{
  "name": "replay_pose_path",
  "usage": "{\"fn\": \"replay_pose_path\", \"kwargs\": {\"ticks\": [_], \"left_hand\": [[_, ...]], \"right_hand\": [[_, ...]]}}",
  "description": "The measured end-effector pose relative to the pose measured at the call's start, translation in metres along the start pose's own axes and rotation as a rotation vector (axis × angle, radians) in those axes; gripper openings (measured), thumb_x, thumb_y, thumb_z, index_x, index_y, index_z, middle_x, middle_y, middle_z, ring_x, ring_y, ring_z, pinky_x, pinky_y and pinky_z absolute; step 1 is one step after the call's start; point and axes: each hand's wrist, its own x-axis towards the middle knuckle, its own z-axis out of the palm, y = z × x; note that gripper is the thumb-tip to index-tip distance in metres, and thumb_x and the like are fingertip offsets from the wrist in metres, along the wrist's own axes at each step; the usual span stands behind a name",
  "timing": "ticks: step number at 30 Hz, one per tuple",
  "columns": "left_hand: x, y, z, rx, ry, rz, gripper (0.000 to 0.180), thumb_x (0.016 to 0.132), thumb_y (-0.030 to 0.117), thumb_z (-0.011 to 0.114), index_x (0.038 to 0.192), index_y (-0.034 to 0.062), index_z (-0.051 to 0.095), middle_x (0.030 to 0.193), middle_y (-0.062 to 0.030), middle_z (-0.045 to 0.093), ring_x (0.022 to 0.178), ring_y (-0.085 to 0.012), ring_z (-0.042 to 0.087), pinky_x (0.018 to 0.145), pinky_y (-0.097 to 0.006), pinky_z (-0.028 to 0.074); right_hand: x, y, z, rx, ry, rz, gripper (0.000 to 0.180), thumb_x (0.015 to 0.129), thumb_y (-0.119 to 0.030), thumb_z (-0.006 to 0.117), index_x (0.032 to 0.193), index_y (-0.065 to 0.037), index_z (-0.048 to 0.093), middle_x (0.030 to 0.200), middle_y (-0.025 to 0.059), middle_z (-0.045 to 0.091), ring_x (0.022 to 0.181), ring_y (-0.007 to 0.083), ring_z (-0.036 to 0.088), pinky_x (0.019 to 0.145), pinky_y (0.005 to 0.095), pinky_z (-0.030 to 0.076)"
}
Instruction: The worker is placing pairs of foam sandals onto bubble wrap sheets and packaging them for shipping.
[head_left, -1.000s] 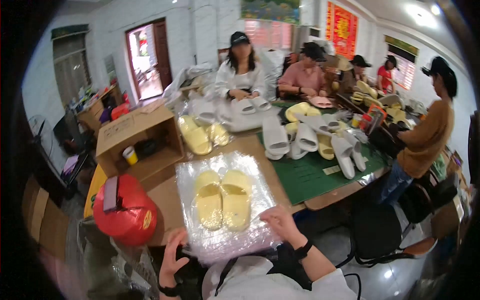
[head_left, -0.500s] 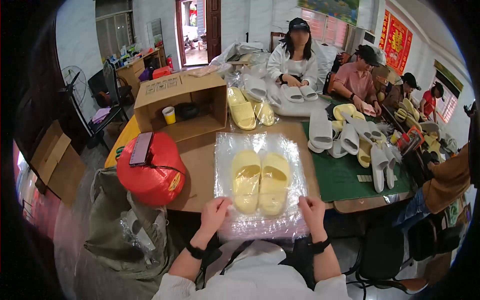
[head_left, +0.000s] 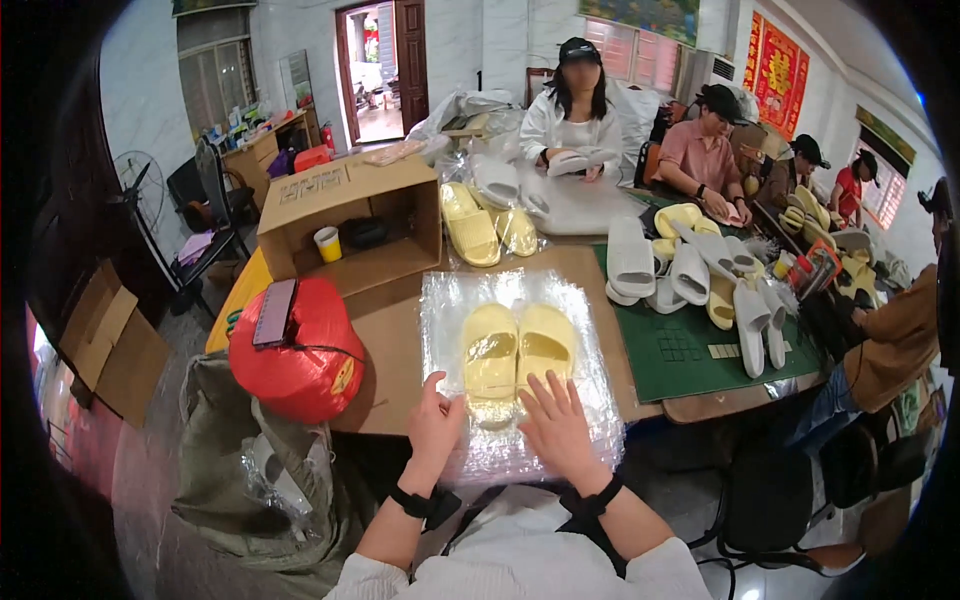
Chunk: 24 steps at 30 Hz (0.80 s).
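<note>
A pair of pale yellow slippers (head_left: 545, 345) lies side by side, toes away from me, inside a clear plastic bag (head_left: 590, 400) on top of a stack of such bags. My right hand (head_left: 560, 428) rests spread over the lower part of the bag, fingertips at the heel of the right slipper. To the left, my left hand (head_left: 434, 428) is at the bag's left edge, its forefinger stretched out and thumb apart, with nothing visible in it. The bag's near edge runs under my wrists.
A red roll of plastic twine (head_left: 300, 370) with a phone (head_left: 274, 312) on it stands left, before an open carton (head_left: 350, 215). Loose slippers cover a green mat (head_left: 650, 350) at right. Co-workers (head_left: 573, 120) sit across the table. A sack (head_left: 240, 480) stands lower left.
My right hand has moved left and forward from the bag's right edge, its fingers now spread on the plastic. My left hand has uncurled its forefinger. The co-worker opposite has lifted slippers.
</note>
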Motion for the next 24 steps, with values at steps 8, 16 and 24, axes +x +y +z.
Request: {"fn": "replay_pose_path", "kwargs": {"ticks": [8,16,24], "left_hand": [[-0.01,0.039,0.0,0.344,-0.126,0.806,0.049,0.09,0.024,0.068,0.135,0.0082,0.057,0.152,-0.0159,0.043,0.144,-0.0401,0.033,0.116,-0.051,0.031],[-0.007,-0.005,0.035,0.343,-0.226,0.613,0.049,0.097,0.032,0.056,0.141,0.0091,0.053,0.155,-0.0176,0.039,0.145,-0.0415,0.029,0.118,-0.054,0.025],[-0.006,-0.02,0.045,0.202,-0.171,0.454,0.067,0.096,0.027,0.058,0.147,-0.0082,0.032,0.159,-0.0292,0.022,0.148,-0.0459,0.018,0.121,-0.052,0.017]], "right_hand": [[-0.012,0.011,0.026,0.007,-0.117,0.075,0.054,0.098,-0.037,0.055,0.144,-0.01,0.049,0.152,0.0149,0.044,0.144,0.0344,0.035,0.12,0.0524,0.021],[-0.02,0.022,0.029,-0.017,-0.05,0.291,0.06,0.099,-0.043,0.054,0.144,-0.004,0.049,0.155,0.0166,0.038,0.145,0.0398,0.031,0.12,0.0522,0.021],[-0.022,0.031,0.041,0.04,-0.004,0.391,0.079,0.098,-0.046,0.052,0.15,0.008,0.029,0.157,0.0242,0.032,0.147,0.0391,0.028,0.12,0.0489,0.021]]}}
